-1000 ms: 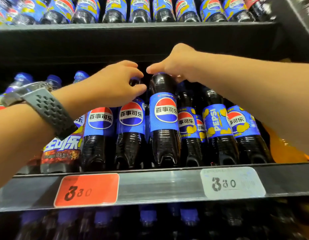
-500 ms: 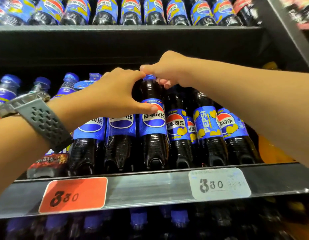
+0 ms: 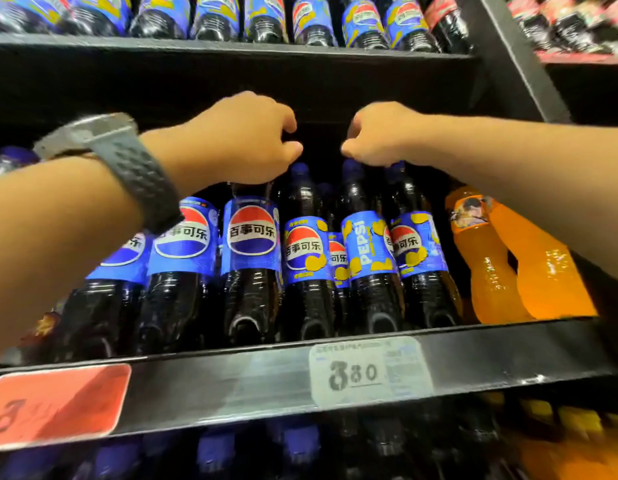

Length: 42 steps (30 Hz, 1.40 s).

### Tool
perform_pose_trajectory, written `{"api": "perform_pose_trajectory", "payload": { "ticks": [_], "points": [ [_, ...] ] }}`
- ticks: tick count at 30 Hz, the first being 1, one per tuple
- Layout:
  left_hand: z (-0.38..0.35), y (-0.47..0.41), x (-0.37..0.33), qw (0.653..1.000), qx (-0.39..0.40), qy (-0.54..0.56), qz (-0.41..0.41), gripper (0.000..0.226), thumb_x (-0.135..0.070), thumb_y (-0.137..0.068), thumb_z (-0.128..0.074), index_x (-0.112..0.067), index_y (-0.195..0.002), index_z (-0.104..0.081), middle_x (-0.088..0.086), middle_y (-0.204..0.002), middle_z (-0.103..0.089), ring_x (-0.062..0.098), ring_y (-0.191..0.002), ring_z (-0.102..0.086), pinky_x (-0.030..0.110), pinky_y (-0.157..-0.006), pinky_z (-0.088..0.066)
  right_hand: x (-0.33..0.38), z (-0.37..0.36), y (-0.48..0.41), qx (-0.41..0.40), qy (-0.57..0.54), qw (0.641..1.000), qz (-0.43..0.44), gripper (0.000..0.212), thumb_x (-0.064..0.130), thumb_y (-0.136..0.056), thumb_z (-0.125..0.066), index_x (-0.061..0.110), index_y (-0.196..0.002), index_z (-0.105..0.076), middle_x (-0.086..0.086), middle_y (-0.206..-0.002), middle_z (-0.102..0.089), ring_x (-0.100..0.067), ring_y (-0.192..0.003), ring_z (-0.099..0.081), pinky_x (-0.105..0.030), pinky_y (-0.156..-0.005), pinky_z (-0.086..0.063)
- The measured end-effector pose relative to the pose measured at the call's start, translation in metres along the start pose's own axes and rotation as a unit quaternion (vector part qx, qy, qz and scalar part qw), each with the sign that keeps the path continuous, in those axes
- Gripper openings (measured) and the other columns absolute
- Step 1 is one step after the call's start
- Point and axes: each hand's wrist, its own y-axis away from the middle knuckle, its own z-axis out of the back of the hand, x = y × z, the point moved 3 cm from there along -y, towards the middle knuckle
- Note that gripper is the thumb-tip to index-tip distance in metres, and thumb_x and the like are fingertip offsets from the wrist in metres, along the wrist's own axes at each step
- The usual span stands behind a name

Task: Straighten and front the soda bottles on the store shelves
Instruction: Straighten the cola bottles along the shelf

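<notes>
Roughly at the centre of the frame, two bare hands reach in over the row of dark cola bottles on the black metal shelf point(image 3: 231, 382). The left hand point(image 3: 238, 140) has a grey perforated-strap watch point(image 3: 134, 174) on its wrist. It sits knuckles up over the cola bottle with the plain blue roundel label point(image 3: 251, 237). Its fingers are curled in tight, with the thumb tip against them. The hand hides the bottle's top, so I cannot tell whether it has hold of the cap.

Just right of it, and apart from it, the right hand point(image 3: 380, 133) also has its fingers curled downward. They come down at the blue caps of the cola bottle with the yellow-spotted PEPSI label point(image 3: 364, 244) and of the yellow-spotted roundel bottle point(image 3: 416, 244) beside it. Whether they pinch either cap cannot be told.

All three bottles stand at the shelf's front edge in mid-frame. The PEPSI lettering runs up its bottle's side.

Two orange soda bottles point(image 3: 491, 265) stand at the right end of the row. A white price tag reading 380 point(image 3: 369, 372) is fixed to the shelf lip at lower centre, and a red price tag point(image 3: 54, 403) at lower left. More blue-labelled bottles point(image 3: 214, 15) line the top of the frame.
</notes>
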Motion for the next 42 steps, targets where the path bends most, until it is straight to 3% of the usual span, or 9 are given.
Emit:
{"api": "perform_pose_trajectory", "payload": {
  "ticks": [6, 10, 13, 16, 23, 27, 30, 34, 42],
  "points": [
    [-0.028, -0.046, -0.027, 0.986, 0.126, -0.106, 0.012, 0.034, -0.025, -0.093, -0.046, -0.007, -0.118, -0.063, 0.017, -0.118, -0.063, 0.038, -0.107, -0.058, 0.039, -0.088, -0.049, -0.004, -0.021, 0.000, 0.061, 0.019, 0.998, 0.024, 0.034, 0.019, -0.095, -0.041, -0.001, -0.109, -0.064, -0.016, -0.095, -0.068, -0.033, -0.079, -0.068, -0.022, -0.048, -0.043],
    [-0.043, -0.050, -0.032, 0.976, 0.190, -0.105, 0.031, 0.032, -0.020, -0.095, -0.045, -0.006, -0.117, -0.063, 0.016, -0.117, -0.062, 0.034, -0.104, -0.058, 0.037, -0.082, -0.044, -0.011, -0.026, -0.005, 0.058, -0.047, 0.997, 0.018, 0.030, 0.020, -0.095, -0.044, 0.003, -0.111, -0.063, -0.009, -0.085, -0.060, -0.023, -0.057, -0.056, -0.023, -0.042, -0.041],
    [-0.042, -0.049, -0.029, 0.982, 0.167, -0.077, 0.052, 0.028, -0.017, -0.093, -0.047, -0.003, -0.111, -0.064, 0.015, -0.105, -0.063, 0.031, -0.091, -0.057, 0.035, -0.074, -0.042, -0.018, -0.028, -0.010, 0.047, -0.114, 0.992, 0.001, 0.031, 0.032, -0.093, -0.054, 0.007, -0.109, -0.063, -0.003, -0.077, -0.057, -0.018, -0.055, -0.053, -0.022, -0.042, -0.038],
    [-0.040, -0.051, -0.024, 0.988, 0.140, -0.035, 0.054, 0.032, -0.029, -0.093, -0.051, -0.003, -0.105, -0.065, 0.019, -0.109, -0.064, 0.036, -0.099, -0.059, 0.037, -0.078, -0.045, -0.020, -0.029, -0.012, 0.038, -0.161, 0.986, -0.009, 0.035, 0.039, -0.087, -0.061, 0.008, -0.104, -0.064, -0.002, -0.076, -0.055, -0.018, -0.055, -0.052, -0.021, -0.044, -0.037],
    [-0.024, -0.054, -0.024, 0.989, 0.097, 0.059, 0.092, 0.034, -0.038, -0.090, -0.056, -0.005, -0.096, -0.064, 0.009, -0.079, -0.058, 0.029, -0.080, -0.055, 0.031, -0.055, -0.036, -0.026, -0.023, -0.010, 0.063, -0.293, 0.954, -0.025, 0.023, 0.025, -0.088, -0.064, 0.005, -0.098, -0.065, -0.003, -0.066, -0.053, -0.013, -0.054, -0.047, -0.020, -0.044, -0.041],
    [-0.025, -0.051, -0.021, 0.982, 0.080, 0.133, 0.104, 0.038, -0.041, -0.090, -0.058, -0.008, -0.107, -0.067, 0.011, -0.097, -0.065, 0.028, -0.091, -0.061, 0.031, -0.067, -0.042, -0.030, -0.016, -0.005, 0.029, -0.336, 0.940, -0.046, 0.022, 0.028, -0.084, -0.072, 0.007, -0.086, -0.064, -0.001, -0.064, -0.052, -0.011, -0.053, -0.046, -0.017, -0.043, -0.039],
    [-0.023, -0.048, -0.022, 0.980, 0.053, 0.157, 0.113, 0.035, -0.041, -0.091, -0.058, -0.011, -0.105, -0.069, 0.007, -0.084, -0.061, 0.024, -0.078, -0.056, 0.027, -0.055, -0.035, -0.035, -0.012, -0.003, 0.004, -0.352, 0.934, -0.067, 0.026, 0.032, -0.081, -0.074, 0.012, -0.077, -0.058, 0.000, -0.064, -0.053, -0.010, -0.051, -0.045, -0.016, -0.040, -0.036],
    [-0.019, -0.045, -0.023, 0.977, 0.048, 0.171, 0.115, 0.032, -0.041, -0.092, -0.057, -0.012, -0.096, -0.071, 0.001, -0.067, -0.054, 0.016, -0.060, -0.048, 0.024, -0.048, -0.031, -0.036, -0.008, 0.001, -0.006, -0.355, 0.931, -0.083, 0.036, 0.038, -0.077, -0.077, 0.009, -0.092, -0.062, -0.002, -0.070, -0.054, -0.012, -0.054, -0.045, -0.021, -0.046, -0.037],
    [-0.014, -0.043, -0.020, 0.976, 0.066, 0.173, 0.117, 0.032, -0.041, -0.093, -0.055, -0.014, -0.089, -0.071, 0.006, -0.071, -0.059, 0.021, -0.063, -0.052, 0.026, -0.055, -0.041, -0.033, 0.001, 0.006, -0.036, -0.343, 0.935, -0.086, 0.044, 0.044, -0.073, -0.079, 0.010, -0.096, -0.064, 0.001, -0.071, -0.057, -0.010, -0.054, -0.048, -0.016, -0.038, -0.037]
  ]
}}
